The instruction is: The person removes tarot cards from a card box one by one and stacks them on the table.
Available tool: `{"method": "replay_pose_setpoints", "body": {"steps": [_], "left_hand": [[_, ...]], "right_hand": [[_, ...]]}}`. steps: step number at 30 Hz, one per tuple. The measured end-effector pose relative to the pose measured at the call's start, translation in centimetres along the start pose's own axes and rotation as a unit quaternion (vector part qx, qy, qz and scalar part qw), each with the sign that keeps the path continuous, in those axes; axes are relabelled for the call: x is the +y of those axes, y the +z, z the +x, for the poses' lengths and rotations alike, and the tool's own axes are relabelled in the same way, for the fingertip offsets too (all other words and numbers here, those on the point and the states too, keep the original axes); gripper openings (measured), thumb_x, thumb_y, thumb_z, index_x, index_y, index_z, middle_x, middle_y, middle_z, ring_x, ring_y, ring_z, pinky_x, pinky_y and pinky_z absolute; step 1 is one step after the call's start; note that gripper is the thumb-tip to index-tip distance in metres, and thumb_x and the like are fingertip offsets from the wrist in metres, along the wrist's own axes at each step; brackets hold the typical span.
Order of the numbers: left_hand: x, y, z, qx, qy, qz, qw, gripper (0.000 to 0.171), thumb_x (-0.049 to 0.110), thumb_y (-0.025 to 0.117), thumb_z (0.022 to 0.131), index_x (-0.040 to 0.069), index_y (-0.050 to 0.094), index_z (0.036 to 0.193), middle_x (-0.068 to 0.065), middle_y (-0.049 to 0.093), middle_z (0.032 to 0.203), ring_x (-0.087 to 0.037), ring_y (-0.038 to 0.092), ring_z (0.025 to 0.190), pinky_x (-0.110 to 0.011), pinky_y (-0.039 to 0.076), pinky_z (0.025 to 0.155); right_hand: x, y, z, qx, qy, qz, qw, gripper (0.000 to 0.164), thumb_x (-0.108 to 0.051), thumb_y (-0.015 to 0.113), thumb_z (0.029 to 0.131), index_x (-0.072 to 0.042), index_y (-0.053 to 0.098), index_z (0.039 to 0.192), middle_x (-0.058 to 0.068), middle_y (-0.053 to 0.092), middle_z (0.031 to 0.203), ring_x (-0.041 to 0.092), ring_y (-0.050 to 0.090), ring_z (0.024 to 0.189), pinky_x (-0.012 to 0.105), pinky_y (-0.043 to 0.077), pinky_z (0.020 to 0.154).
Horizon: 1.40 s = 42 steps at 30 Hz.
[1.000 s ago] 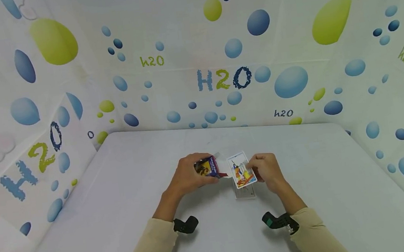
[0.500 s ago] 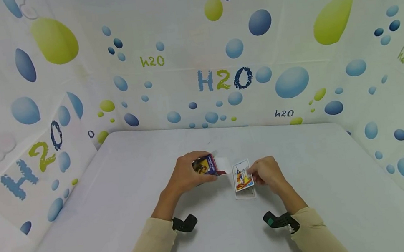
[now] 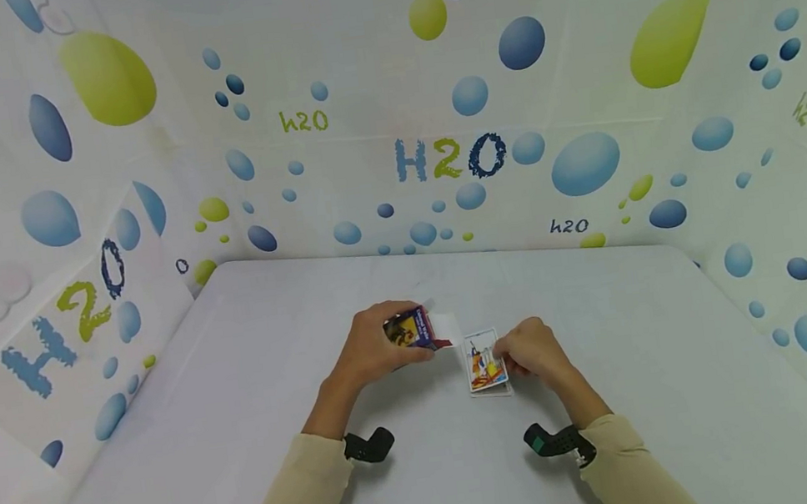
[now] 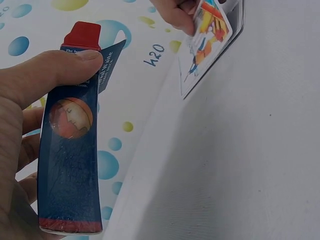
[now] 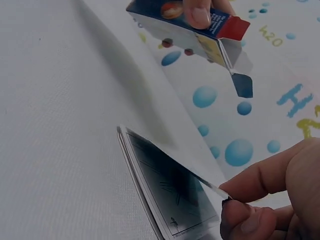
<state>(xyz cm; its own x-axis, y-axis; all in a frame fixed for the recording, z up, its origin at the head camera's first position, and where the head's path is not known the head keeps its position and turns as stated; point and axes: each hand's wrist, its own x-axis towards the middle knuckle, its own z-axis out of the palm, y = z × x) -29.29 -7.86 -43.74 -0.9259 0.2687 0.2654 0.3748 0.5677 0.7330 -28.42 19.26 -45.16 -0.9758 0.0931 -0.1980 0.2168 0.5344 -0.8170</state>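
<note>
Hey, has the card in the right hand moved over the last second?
Yes. Against the card pile on the table in the head view, the card in the right hand has moved toward the person, covering more of the pile.

The left hand (image 4: 11,125) is cut off by its wrist view's edge, its thumb (image 4: 75,67) hiding part of the box (image 4: 70,175); in the head view, the upper card (image 3: 479,364) hides most of the pile (image 5: 167,200) beneath, seemingly more cards.

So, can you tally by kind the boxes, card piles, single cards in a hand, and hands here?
Box: 1
Card pile (cards inside not countable): 1
Held card: 1
Hands, left hand and right hand: 2
Total: 5
</note>
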Motion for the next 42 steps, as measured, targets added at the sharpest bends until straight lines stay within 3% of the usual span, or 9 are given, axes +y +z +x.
{"method": "replay_pose_setpoints", "body": {"steps": [8,18,42], "left_hand": [[0.16,-0.17,-0.06,0.003,0.002,-0.003,1.0000,0.071,0.037,0.093,0.070,0.023,0.066,0.134,-0.002,0.064,0.134,-0.024,0.057,0.116,-0.045,0.053,0.098],[0.01,0.20,-0.05,0.003,-0.004,-0.003,1.0000,0.071,0.037,0.094,0.070,0.024,0.066,0.133,0.000,0.065,0.133,-0.024,0.057,0.115,-0.045,0.053,0.097],[-0.01,0.29,-0.11,-0.003,-0.008,-0.013,0.9999,0.071,0.039,0.093,0.070,0.024,0.066,0.134,0.001,0.064,0.134,-0.024,0.056,0.118,-0.043,0.054,0.097]], "right_hand": [[0.08,0.25,-0.12,0.001,0.022,-0.050,0.999,0.023,-0.013,0.073,0.082,-0.003,0.066,0.062,0.003,0.054,0.051,0.013,0.044,0.043,0.024,0.036,0.040],[0.55,0.12,-0.05,-0.005,0.026,-0.080,0.996,0.020,-0.014,0.076,0.082,-0.002,0.070,0.066,0.005,0.059,0.054,0.013,0.046,0.044,0.023,0.036,0.040],[0.89,-0.59,-0.25,-0.043,0.029,-0.045,0.998,0.018,-0.015,0.078,0.087,-0.001,0.073,0.077,0.004,0.061,0.058,0.011,0.051,0.047,0.019,0.038,0.043]]}}
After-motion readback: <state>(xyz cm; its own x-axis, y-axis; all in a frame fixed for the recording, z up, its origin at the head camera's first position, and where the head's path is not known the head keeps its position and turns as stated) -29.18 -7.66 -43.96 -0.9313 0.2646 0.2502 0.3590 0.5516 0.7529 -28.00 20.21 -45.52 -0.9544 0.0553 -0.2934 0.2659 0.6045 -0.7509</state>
